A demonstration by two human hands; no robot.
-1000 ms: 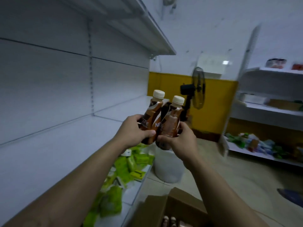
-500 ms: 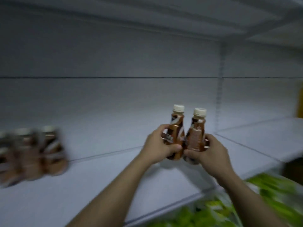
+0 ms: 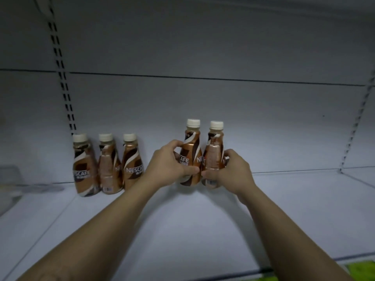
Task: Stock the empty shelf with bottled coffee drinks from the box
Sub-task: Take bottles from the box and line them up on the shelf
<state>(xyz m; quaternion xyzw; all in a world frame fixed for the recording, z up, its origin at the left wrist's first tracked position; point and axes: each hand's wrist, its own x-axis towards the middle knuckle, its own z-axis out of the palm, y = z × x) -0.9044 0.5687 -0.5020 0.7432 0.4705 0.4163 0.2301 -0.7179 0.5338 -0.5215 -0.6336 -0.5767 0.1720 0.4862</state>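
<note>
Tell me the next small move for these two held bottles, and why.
Probably slide both left and set them down beside the three standing bottles. The left hand and right hand each grip a bottle upright near the shelf, a gap away from that row.

Dim bluish light, soft shadows beneath both forearms on the shelf (image 3: 182, 230), wide-angle bending at edges
</note>
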